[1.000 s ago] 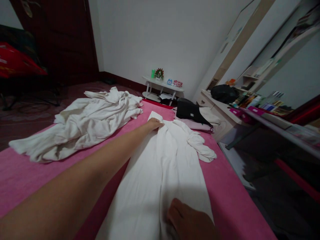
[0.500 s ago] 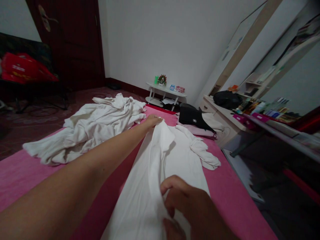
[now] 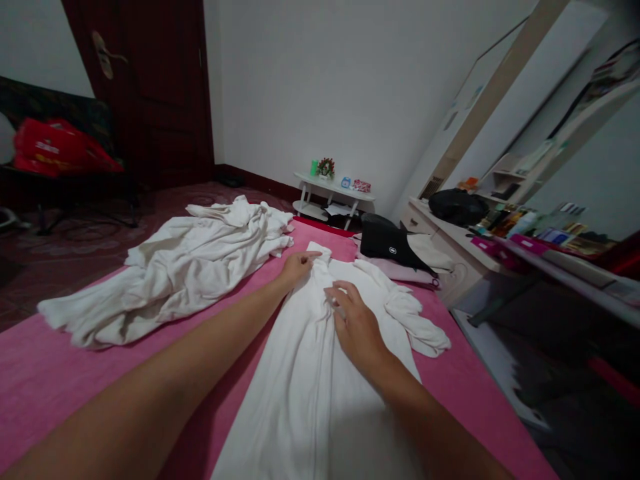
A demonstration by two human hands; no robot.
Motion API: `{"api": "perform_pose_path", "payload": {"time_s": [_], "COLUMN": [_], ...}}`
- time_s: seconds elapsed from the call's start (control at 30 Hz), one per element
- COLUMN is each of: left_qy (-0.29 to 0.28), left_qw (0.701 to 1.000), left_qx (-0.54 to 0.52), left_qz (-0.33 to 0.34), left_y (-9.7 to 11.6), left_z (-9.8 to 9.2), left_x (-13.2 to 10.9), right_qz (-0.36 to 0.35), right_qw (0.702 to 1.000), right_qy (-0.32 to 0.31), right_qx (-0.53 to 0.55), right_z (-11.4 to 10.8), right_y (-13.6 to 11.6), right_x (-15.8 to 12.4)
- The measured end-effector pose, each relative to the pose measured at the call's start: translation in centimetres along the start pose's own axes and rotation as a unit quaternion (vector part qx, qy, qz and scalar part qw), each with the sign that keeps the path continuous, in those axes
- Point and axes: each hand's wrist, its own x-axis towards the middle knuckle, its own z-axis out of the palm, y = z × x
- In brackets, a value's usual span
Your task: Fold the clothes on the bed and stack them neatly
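A long white garment [image 3: 300, 373], apparently a shirt, stretches away from me on the pink bed cover [image 3: 460, 400]. One side is folded over lengthwise. What looks like a sleeve [image 3: 420, 323] lies bunched along its right edge. My left hand [image 3: 299, 267] reaches to the far left end, with its fingers closed at the fabric edge. Over the middle of the far part is my right hand [image 3: 359, 327], its fingers bent and apart, touching or just above the wrinkled cloth. To the left rests a loose heap of white clothes [image 3: 185, 267].
Folded clothes with a black one on top [image 3: 387, 243] are stacked at the far right. A dresser [image 3: 425, 217] holding a black bag [image 3: 457, 207] and bottles stands beyond. At the back is a small white shelf [image 3: 333, 185]; a red bag [image 3: 60, 150] sits on a chair at left.
My right hand has moved forward along the garment, from near me to its far part. The raised fold has dropped flatter, and my left hand has come slightly lower and nearer the bed.
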Motion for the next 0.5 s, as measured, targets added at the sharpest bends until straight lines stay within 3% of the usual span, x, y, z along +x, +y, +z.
{"api": "perform_pose_path", "payload": {"time_s": [0.17,0.27,0.5], "left_qy": [-0.001,0.007,-0.062], "left_qw": [0.998,0.995,0.971], "left_qx": [0.056,0.103,0.228], "left_qz": [0.011,0.01,-0.047], "left_y": [0.4,1.9,5.2], "left_z": [0.2,0.0,1.7], "left_x": [-0.2,0.8,5.1], "right_qz": [-0.055,-0.063,-0.054], "right_qw": [0.998,0.997,0.994], "right_qy": [-0.003,0.039,0.09], "right_qx": [-0.018,0.025,0.019], "right_z": [2.0,3.0,3.3], "right_y": [3.6,5.0,4.8], "right_x": [1.7,1.8,1.4]}}
